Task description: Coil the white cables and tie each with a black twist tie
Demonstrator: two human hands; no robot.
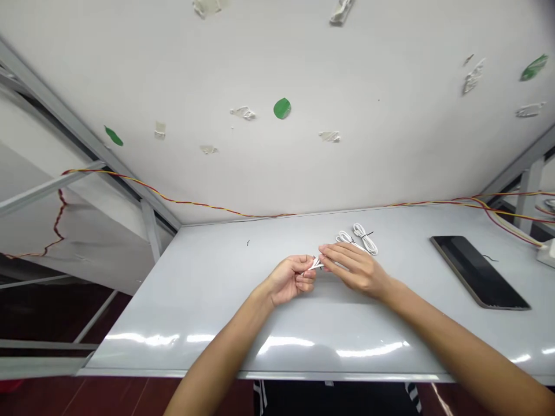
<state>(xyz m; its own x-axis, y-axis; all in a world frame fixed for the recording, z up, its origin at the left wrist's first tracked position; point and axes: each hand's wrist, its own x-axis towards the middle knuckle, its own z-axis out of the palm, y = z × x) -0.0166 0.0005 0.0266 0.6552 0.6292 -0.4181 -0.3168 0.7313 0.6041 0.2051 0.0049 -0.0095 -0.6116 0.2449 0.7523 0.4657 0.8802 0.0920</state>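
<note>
Over the middle of the table, my left hand point(289, 281) is closed on a white cable point(315, 266), gripping it between thumb and fingers. My right hand point(356, 269) meets it from the right, palm down, its fingertips pressed together at the other end of the cable. A thin dark tie shows by the fingertips. Most of the held cable is hidden by the fingers. Just behind my right hand lie a coiled white cable point(367, 240) bound with a black twist tie and a second white coil point(344, 236), partly covered by the hand.
A black phone or tablet point(479, 271) lies on the grey table point(195, 289) at right. Small black tie pieces point(248, 243) rest on the tabletop. Red and yellow wires point(195, 204) run along the back panel. A white socket block point(547, 252) sits at the far right edge.
</note>
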